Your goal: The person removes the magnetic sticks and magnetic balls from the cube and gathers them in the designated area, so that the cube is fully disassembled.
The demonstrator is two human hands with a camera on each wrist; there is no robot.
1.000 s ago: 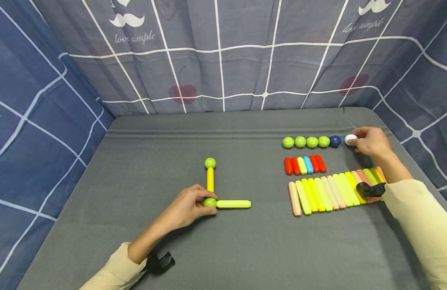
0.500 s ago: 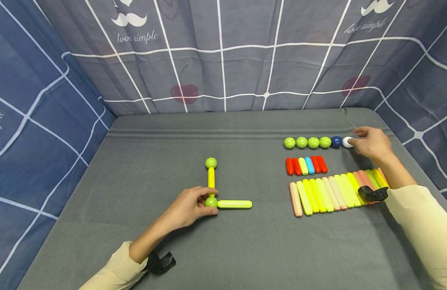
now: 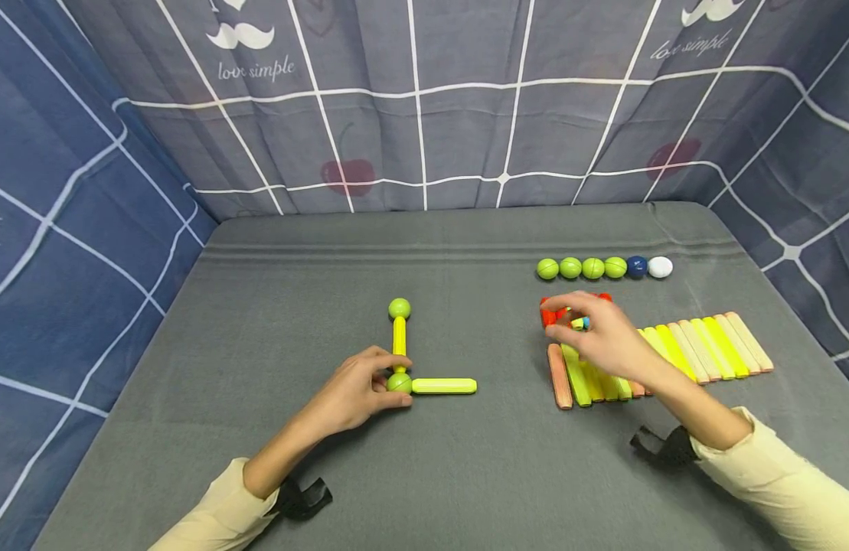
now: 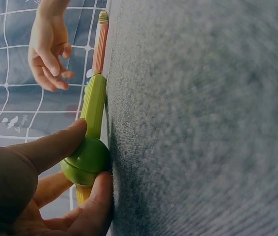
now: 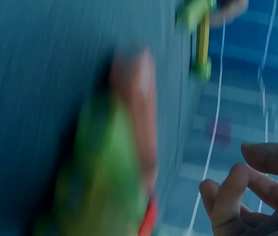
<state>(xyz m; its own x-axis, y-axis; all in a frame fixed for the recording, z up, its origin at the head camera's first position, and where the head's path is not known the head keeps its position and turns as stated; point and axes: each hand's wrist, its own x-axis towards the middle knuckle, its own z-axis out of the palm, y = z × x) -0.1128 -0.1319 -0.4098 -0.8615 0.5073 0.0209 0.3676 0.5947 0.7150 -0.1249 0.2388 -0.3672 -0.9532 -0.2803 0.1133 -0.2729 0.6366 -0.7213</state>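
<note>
My left hand point(image 3: 355, 390) pinches a green ball point(image 3: 400, 383) between thumb and fingers at the corner of an L-shaped piece. From this ball a yellow stick point(image 3: 400, 343) runs away from me to another green ball point(image 3: 400, 308). A yellow-green stick point(image 3: 445, 386) points right from the same corner ball. Over the row of short red, yellow and blue sticks point(image 3: 548, 314) hovers my right hand point(image 3: 599, 337), fingers loosely bent and holding nothing. It hides most of that row and part of the long sticks point(image 3: 720, 348). The right wrist view is blurred.
Behind the short sticks, several green balls point(image 3: 592, 268), a dark blue ball point(image 3: 637, 267) and a white ball point(image 3: 661, 267) stand in a line. Grey cloth point(image 3: 293, 306) covers the table. Patterned curtains point(image 3: 458, 138) close off the back and sides.
My right hand slid the white ball left against the blue one and let go. It then came left and nearer, over the short sticks. My left hand kept its place.
</note>
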